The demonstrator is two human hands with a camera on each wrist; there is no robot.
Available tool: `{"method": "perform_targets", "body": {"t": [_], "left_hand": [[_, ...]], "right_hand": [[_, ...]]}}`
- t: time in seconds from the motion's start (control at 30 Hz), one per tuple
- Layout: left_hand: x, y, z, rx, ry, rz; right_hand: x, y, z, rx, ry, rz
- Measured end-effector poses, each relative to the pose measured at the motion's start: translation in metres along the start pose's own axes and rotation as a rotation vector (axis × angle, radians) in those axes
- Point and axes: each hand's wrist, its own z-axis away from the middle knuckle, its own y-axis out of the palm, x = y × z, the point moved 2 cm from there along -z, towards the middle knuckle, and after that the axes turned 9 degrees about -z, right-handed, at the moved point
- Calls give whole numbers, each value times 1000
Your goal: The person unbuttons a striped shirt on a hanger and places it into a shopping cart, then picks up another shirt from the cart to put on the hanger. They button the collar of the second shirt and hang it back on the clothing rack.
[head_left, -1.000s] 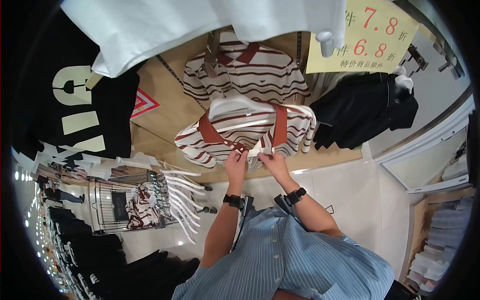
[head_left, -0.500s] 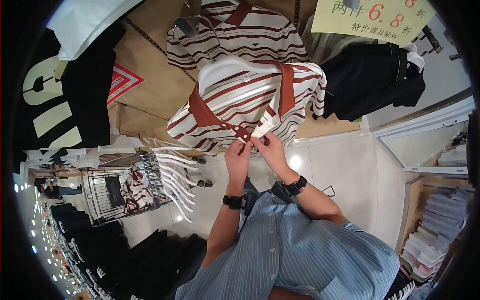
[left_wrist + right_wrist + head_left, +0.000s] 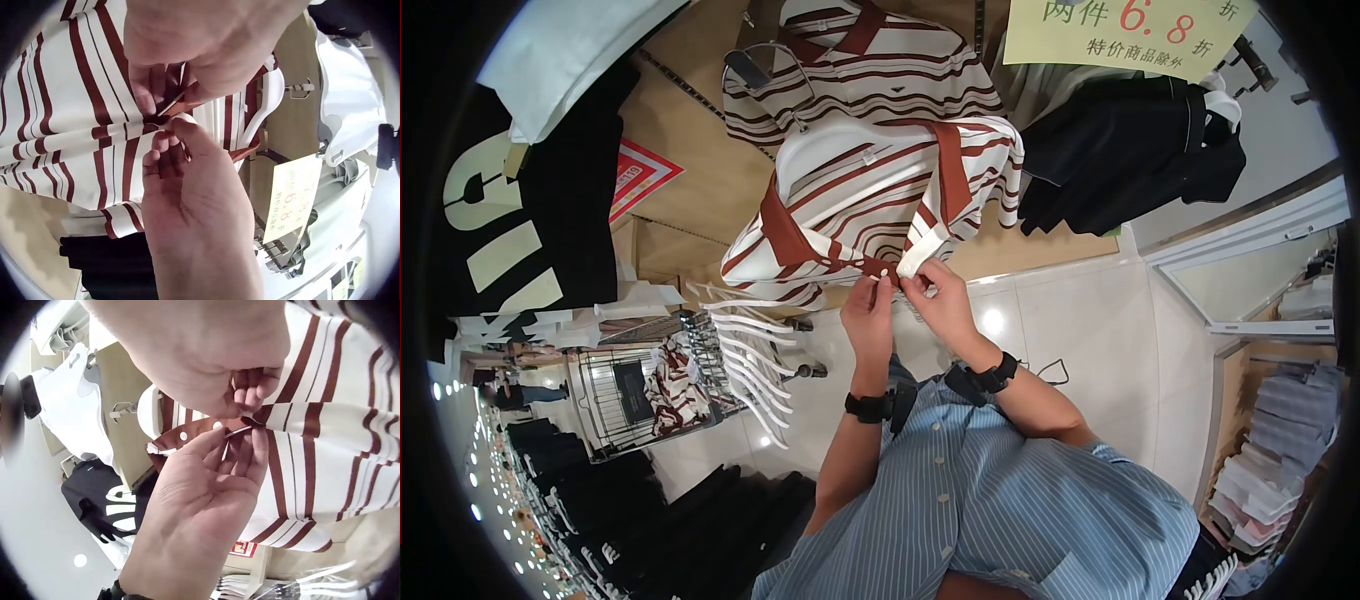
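Note:
A white polo shirt with brown-red stripes (image 3: 860, 215) hangs on a white hanger (image 3: 800, 150), its brown-red collar (image 3: 785, 225) spread apart. My left hand (image 3: 868, 315) pinches the brown button placket (image 3: 200, 429), which carries white buttons. Close beside it, my right hand (image 3: 940, 305) pinches the facing front edge, whose white inner strip (image 3: 922, 250) shows. The fingertips of both hands meet at the bottom of the neck opening. In the left wrist view, a placket edge lies between the fingertips, and the button there is hidden.
Behind hangs a second striped polo (image 3: 900, 75). Black garments hang at the right (image 3: 1120, 150), beneath a yellow price sign (image 3: 1120, 35). At the left are a black printed shirt (image 3: 550, 220), white hangers (image 3: 750, 360) and a wire cart (image 3: 600, 400) holding striped clothing.
The head view has moved closer and tilted down, so the shirt appears larger. The hands have drawn the two front edges together, and the white strip has turned toward the right hand.

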Motion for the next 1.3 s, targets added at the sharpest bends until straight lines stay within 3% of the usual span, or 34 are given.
{"method": "perform_targets", "body": {"t": [0.13,0.23,0.67,0.87,0.97,1.17,1.3], "left_hand": [[-7,1,0,-1,25,-122],[-10,6,1,14,61,-129],[-18,14,5,-34,187,-374],[-33,15,8,-55,356,-516],[-43,13,12,-99,526,-665],[-56,13,16,-72,545,-690],[-48,12,16,-19,462,-727]], "right_hand": [[2,-1,-2,21,-47,-11],[3,-3,-4,-66,-78,-65],[23,-1,7,-129,-284,133],[27,-1,8,-97,-323,157],[30,0,9,-72,-321,151],[39,-2,9,-22,-345,188],[30,-9,4,42,-358,226]]}}
